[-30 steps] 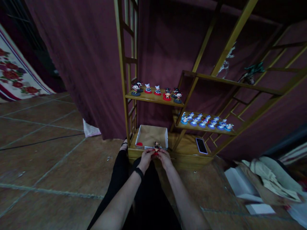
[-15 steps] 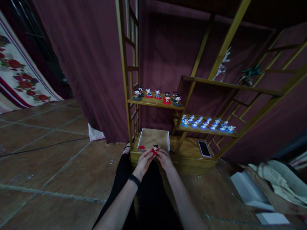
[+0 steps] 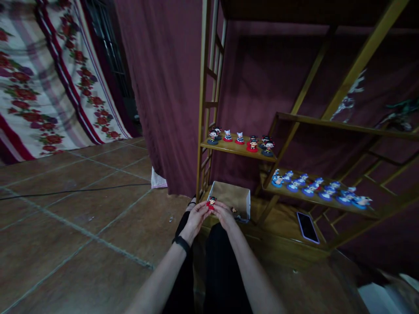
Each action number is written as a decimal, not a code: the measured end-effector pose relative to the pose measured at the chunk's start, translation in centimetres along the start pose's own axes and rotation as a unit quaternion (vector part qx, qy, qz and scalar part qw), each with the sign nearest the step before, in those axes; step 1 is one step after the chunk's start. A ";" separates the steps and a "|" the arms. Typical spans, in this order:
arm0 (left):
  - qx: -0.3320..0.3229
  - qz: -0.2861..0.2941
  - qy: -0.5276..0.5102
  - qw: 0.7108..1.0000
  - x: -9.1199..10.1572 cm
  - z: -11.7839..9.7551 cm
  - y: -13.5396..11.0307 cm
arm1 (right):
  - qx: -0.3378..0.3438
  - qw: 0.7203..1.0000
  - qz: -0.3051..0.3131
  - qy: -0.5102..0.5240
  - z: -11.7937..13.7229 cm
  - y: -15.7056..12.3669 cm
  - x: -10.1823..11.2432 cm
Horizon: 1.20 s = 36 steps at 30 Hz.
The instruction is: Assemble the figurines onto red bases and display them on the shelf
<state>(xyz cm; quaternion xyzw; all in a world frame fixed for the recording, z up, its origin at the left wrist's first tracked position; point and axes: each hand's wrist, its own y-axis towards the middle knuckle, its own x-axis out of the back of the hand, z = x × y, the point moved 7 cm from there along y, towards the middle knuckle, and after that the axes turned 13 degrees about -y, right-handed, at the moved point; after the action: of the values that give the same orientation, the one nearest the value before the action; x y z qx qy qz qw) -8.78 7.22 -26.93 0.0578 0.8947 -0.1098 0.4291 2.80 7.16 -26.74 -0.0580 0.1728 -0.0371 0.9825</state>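
Note:
Both hands meet in front of me over my dark-trousered legs. My left hand (image 3: 195,219), with a black band on its wrist, and my right hand (image 3: 224,215) pinch a small red-and-black figurine (image 3: 211,203) between their fingertips. Just behind it stands an open cardboard box (image 3: 233,197) on the bottom board of a wooden shelf unit (image 3: 238,149).
Several red and dark figurines (image 3: 240,141) line the upper-left shelf. Blue ones (image 3: 316,188) fill the lower right shelf. A phone (image 3: 307,227) lies on the bottom board. Maroon curtain behind, flowered cloth (image 3: 42,87) at the left, a black cable (image 3: 65,192) on the tiled floor.
The view has swung left and lifted, so the shelf has shifted right in the picture. Both hands still hold the figurine, now slightly higher in front of the box.

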 end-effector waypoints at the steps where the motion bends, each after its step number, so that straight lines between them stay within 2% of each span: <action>1: 0.002 0.000 0.004 1.000 0.0 0.0 0.1 | 0.001 1.000 -0.001 -0.003 0.0 0.1 0.1; 10: 0.018 -0.012 0.010 1.000 -0.4 0.6 0.6 | 0.001 0.999 0.000 -0.033 0.2 0.7 0.7; 16: -0.005 -0.041 0.009 0.999 -0.1 0.7 1.0 | 0.000 0.999 -0.008 -0.034 -0.1 0.9 0.8; 30: -0.028 -0.007 0.006 1.000 -1.8 -1.1 -0.7 | 0.007 0.999 -0.007 -0.049 2.0 -0.8 -0.4; 36: -0.009 -0.040 0.023 0.999 -1.3 0.2 0.1 | -0.007 0.999 0.016 -0.045 0.9 -0.8 0.5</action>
<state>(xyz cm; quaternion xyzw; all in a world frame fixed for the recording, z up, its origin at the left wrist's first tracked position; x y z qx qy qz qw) -7.80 7.25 -26.10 0.0208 0.9068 -0.1177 0.4044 3.56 6.46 -26.01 -0.0638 0.1297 -0.0174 0.9893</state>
